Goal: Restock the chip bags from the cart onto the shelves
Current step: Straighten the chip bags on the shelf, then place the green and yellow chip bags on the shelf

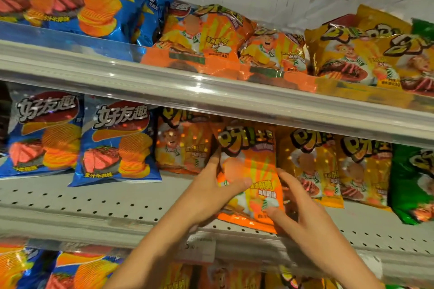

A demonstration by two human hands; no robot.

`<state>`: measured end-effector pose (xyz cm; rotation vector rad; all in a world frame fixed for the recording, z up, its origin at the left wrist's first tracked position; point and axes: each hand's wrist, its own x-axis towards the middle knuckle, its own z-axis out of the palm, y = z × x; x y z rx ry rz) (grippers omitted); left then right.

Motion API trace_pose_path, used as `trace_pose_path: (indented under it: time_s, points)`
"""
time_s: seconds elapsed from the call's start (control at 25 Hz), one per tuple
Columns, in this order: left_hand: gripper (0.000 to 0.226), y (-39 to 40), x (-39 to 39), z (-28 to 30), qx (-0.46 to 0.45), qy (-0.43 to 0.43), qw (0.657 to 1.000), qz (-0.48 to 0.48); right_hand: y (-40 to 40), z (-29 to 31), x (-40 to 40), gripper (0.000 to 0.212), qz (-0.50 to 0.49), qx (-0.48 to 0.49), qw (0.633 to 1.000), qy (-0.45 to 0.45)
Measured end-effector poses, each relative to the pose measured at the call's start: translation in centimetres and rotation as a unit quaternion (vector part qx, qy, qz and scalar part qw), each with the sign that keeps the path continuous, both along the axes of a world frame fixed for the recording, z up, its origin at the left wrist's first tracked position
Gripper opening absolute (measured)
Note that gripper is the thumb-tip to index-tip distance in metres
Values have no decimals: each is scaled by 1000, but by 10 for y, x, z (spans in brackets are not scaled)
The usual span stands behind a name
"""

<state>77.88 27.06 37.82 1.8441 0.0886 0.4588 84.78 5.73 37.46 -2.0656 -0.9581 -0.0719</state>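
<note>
An orange chip bag (252, 166) stands upright on the middle shelf (94, 201), in front of another orange bag (183, 147). My left hand (211, 192) grips its left edge, thumb across the front and fingers behind. My right hand (303, 216) touches the bag's lower right, the thumb pressing on its front and the fingers along its right side. The cart is out of view.
Blue bags (112, 143) stand left on the middle shelf; yellow bags (312, 166) and a green bag (413, 183) stand right. The top shelf (164, 77) holds blue, orange and yellow bags. A price tag (199, 245) hangs on the shelf's front edge. More bags fill the shelf below.
</note>
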Motion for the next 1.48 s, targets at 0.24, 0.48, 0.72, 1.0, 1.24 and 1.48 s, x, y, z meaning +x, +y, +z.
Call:
trace_pose_path:
  time_s: [0.24,0.48,0.72,1.0,1.24,1.48]
  points:
    - [82,-8,8,1,51,13,999,7,-16,-11,4,75,-26,-3,999,32]
    - [113,-18,25,-9,68,34,993,88,-15,-9,1,71,-66,-27,997,17]
    - [109,-41,11,-5,147,-17,978,147,-31,-5,-3,72,-71,-11,997,-21]
    - [65,-180,1,-22,360,-269,890,83,-154,-31,-18,54,-130,84,979,-133]
    - [48,-387,59,-97,351,-215,894,-175,-340,-120,-22,40,-271,81,958,-56]
    - [48,-585,141,-221,311,11,888,-338,-526,-258,-19,42,-400,90,868,280]
